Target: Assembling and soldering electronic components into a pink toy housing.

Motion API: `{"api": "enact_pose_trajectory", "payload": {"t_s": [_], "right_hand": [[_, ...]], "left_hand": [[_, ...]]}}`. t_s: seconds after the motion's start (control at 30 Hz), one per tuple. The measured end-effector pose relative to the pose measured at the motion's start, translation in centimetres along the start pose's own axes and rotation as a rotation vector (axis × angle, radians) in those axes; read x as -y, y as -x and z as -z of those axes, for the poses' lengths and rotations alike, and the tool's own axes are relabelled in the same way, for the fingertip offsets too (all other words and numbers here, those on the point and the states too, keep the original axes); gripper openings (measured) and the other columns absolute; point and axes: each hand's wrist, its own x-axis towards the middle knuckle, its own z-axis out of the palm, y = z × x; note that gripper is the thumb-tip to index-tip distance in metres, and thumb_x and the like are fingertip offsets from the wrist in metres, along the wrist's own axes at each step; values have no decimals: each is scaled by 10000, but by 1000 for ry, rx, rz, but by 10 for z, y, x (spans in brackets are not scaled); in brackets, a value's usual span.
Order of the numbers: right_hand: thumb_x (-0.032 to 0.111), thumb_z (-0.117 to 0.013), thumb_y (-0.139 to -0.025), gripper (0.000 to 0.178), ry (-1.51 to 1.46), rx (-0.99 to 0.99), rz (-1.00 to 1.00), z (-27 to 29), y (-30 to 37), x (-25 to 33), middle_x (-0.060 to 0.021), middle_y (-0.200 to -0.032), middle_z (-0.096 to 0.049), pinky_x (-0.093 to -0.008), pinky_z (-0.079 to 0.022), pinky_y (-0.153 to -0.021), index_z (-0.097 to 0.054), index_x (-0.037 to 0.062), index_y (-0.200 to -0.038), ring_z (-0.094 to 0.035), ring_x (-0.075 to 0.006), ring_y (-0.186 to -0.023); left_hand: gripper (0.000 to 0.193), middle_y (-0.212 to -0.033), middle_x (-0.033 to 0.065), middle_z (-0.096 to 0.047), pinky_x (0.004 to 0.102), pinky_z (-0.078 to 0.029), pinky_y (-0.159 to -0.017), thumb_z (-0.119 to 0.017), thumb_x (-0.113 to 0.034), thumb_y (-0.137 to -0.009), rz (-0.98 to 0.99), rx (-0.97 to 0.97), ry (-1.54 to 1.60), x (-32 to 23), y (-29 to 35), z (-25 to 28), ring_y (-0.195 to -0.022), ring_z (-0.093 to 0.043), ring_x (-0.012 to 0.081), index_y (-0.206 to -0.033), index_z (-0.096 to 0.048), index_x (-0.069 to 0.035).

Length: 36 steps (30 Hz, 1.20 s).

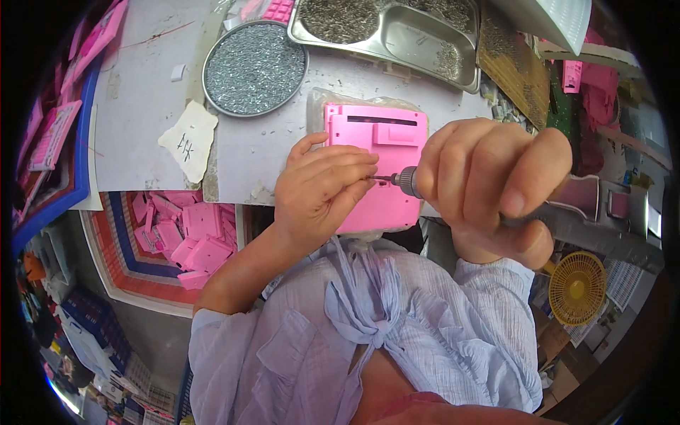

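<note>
A pink plastic housing [379, 209] lies on the table in front of me, with a long dark slot and a raised block near its far end. My right hand [489, 170] is wrapped round an electric screwdriver [406, 181], whose bit points left over the housing. Resting on the housing's left part, my left hand [322, 177] has its thumb and forefinger pinched together at the tip of the bit. Whatever those fingertips hold is too small to make out. Clear plastic wrap [319, 106] shows around the housing's edges.
Beyond the housing are a round metal dish [205, 81] of small silvery screws and a steel compartment tray [411, 39] with more small metal pieces. A crate [103, 234] of pink parts stands lower left. A torn paper piece [190, 142] and yellow fan [577, 285] also show.
</note>
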Motion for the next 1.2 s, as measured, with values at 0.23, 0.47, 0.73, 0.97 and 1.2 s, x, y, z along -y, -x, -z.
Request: {"api": "enact_pose_trajectory", "payload": {"t_s": [0.23,0.47,0.73,0.97,1.2], "right_hand": [[363,-687,-952,277,25,-51,-38,-14,-6,-10,47,-573,-509,-292,-389,-445,-528,147,-1022,-471,-111,-444],[264,-578,-972,183,172,-51,42,-3,-27,-27,36,-565,-440,-315,-350,-459,-509,125,-1069,-403,-116,-457],[107,-566,-954,103,65,-44,-11,19,-41,-81,-24,-560,-443,-293,-299,-439,-493,35,-960,-379,-110,-465],[20,-564,-946,90,142,-87,-20,16,-35,-94,-77,-557,-477,-289,-306,-420,-478,33,-921,-389,-108,-450],[78,-703,-881,193,58,-165,-72,-8,-27,-55,-15,-643,-526,-283,-418,-520,-515,71,-836,-511,-126,-562]], "left_hand": [[148,-962,24,-757,431,-406,-1002,-798,-89,-783,-60,-96,-2,9,4,7,-938,-714,184,-893,-701,-103],[260,-1012,15,-691,474,-370,-994,-834,-252,-743,-124,-67,-311,32,-33,50,-1033,-636,243,-918,-707,-108],[127,-1017,-24,-645,460,-318,-996,-761,-218,-810,156,-32,-823,88,-47,83,-1081,-554,215,-923,-738,-164],[89,-895,-20,-629,444,-325,-963,-732,-225,-836,76,-4,-810,92,-49,78,-996,-573,204,-865,-706,-145],[118,-816,1,-621,445,-368,-876,-736,-217,-825,34,-43,-747,91,-51,72,-863,-581,230,-797,-668,-125]]}}
